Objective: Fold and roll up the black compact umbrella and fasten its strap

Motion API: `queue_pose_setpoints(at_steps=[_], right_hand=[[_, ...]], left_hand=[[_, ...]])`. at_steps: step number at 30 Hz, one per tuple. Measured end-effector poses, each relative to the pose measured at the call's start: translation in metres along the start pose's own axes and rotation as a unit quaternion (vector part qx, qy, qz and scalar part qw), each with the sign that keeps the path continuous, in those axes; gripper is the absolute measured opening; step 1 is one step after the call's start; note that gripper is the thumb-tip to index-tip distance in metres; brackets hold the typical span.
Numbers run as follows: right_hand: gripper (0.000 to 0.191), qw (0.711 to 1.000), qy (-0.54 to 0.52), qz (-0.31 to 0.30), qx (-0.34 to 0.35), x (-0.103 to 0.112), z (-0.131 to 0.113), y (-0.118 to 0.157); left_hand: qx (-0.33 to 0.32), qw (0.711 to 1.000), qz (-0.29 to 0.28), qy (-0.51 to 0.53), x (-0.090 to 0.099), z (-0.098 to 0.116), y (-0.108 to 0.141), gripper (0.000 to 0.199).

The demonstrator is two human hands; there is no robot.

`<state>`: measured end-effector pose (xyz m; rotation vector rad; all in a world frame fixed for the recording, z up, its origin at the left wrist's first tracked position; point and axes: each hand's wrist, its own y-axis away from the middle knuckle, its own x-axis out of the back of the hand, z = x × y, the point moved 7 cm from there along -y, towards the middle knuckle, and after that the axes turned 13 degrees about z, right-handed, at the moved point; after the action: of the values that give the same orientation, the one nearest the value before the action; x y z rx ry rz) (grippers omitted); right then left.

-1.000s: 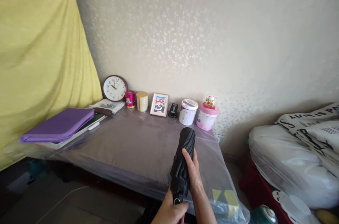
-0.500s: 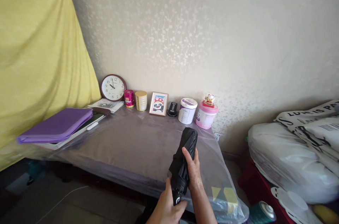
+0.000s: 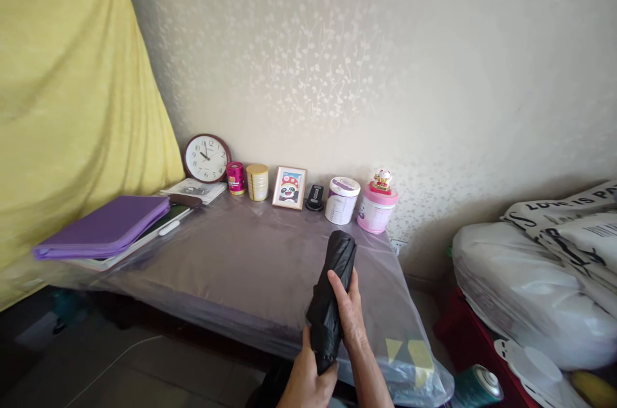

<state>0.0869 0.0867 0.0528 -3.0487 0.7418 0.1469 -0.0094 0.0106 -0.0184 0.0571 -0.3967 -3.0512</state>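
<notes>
A folded black umbrella point(image 3: 332, 295) slants upward over the near right part of the table. My left hand point(image 3: 308, 376) is closed around its lower end, where the handle is mostly hidden by the fingers and fabric. Higher up on the right side, my right hand point(image 3: 349, 311) wraps the folded canopy, thumb lying along the front. Both hands are in contact with the umbrella, which is held above the plastic-covered table point(image 3: 241, 266).
Along the wall stand a clock point(image 3: 207, 158), a pink tin point(image 3: 236, 178), a yellow-lidded jar point(image 3: 257, 182), a panda picture point(image 3: 289, 188), and two tubs point(image 3: 342, 200). A purple folder point(image 3: 103, 225) lies left. A spray can point(image 3: 477, 386) and a plastic-wrapped bundle point(image 3: 525, 292) are right.
The umbrella has turned slightly in my hands, and its fabric now covers the handle part that showed near my left hand. My right hand has shifted slightly down.
</notes>
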Motion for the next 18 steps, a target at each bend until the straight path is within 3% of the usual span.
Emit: queue_pose_setpoints(at_steps=[3,5,7,9,13,15,18], right_hand=[[0.068,1.000,-0.002,0.013,0.007,0.000,-0.002,0.001],[0.066,1.000,-0.014,0.022,-0.003,0.001,0.000,0.001],[0.063,0.999,-0.036,0.027,-0.024,0.003,0.003,-0.001],[0.059,0.996,-0.066,0.014,-0.060,0.002,0.007,-0.001],[0.054,0.986,-0.108,-0.023,-0.123,-0.002,0.015,0.000],[0.052,0.989,-0.099,-0.023,-0.109,-0.001,0.014,0.000],[0.049,0.997,-0.057,-0.014,-0.057,0.001,0.008,-0.003]], left_hand=[[-0.040,0.992,0.082,-0.088,0.013,-0.004,-0.006,0.079],[-0.037,0.990,0.086,-0.106,0.015,-0.004,-0.006,0.082],[-0.031,0.995,0.049,-0.086,0.012,0.001,-0.004,0.083],[-0.004,0.999,-0.039,-0.034,0.002,0.008,0.000,0.079],[0.051,0.966,-0.220,0.125,-0.018,0.026,0.016,0.073],[0.058,0.958,-0.239,0.150,-0.020,0.029,0.019,0.072],[0.066,0.973,-0.200,0.096,-0.017,0.023,0.016,0.072]])
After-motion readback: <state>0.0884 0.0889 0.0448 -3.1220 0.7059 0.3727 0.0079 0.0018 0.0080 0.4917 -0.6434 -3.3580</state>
